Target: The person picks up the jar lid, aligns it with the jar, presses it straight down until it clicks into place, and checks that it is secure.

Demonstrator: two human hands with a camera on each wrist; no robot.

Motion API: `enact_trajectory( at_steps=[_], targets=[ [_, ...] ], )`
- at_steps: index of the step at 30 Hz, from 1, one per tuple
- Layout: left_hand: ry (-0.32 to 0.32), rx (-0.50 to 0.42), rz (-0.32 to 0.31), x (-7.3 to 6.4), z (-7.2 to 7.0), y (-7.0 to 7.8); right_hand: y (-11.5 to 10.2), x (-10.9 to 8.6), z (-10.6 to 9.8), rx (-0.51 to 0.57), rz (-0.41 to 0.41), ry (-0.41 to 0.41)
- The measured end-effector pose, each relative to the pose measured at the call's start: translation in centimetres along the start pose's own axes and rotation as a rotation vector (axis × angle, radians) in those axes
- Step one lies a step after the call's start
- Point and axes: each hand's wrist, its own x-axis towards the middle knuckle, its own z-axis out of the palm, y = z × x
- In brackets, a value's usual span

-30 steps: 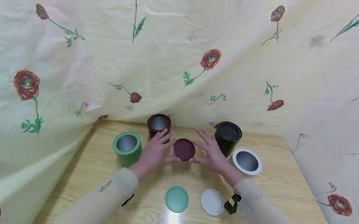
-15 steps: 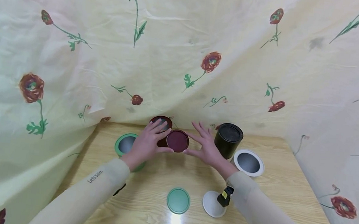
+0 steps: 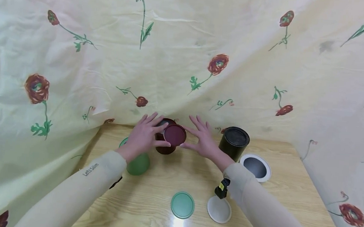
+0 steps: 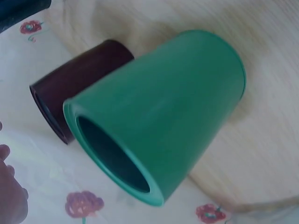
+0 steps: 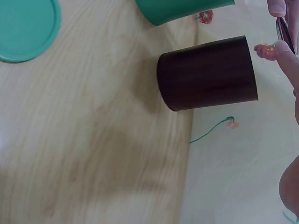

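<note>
Head view, left to right: an upright green can [image 3: 139, 164] comes first, partly hidden by the left wrist. Just beyond it, the left grip [image 3: 141, 134] pinches the left edge of a dark red lid [image 3: 174, 135] between thumb and finger, other fingers spread. Under the lid's line of sight stands an upright dark red can [image 3: 166, 150]; right wrist view shows the lid raised past that can's upper end, apart from it. The lid is round, equally broad each way, its flat face turned up towards the head camera. On the right, the right grip [image 3: 201, 138] pinches its opposite edge likewise. Nearer, flat on the worktop [image 3: 144, 212], lie one green lid [image 3: 182, 205] and one white lid [image 3: 219, 209]: three loose lids counting the held one. Farther right stand a closed-topped black can [image 3: 234, 141] and an open white can [image 3: 256, 167], making four cans.
</note>
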Motion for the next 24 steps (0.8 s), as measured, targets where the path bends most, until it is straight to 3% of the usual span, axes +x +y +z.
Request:
enact_trajectory(
  at_steps=[6,13,24],
  targets=[
    [0.004,0.036,0.008,0.5,-0.5,-1.6,-0.1,1.9,0.3,-0.011,-0.006,-0.015],
    [0.005,-0.009,0.003,1.0,-0.8,-3.3,-0.3,3.7,0.7,0.01,0.004,-0.037],
    [-0.021,-0.007,-0.009,1.4,-1.2,-5.1,-0.7,5.6,0.9,0.0,0.007,-0.067]
  ],
)
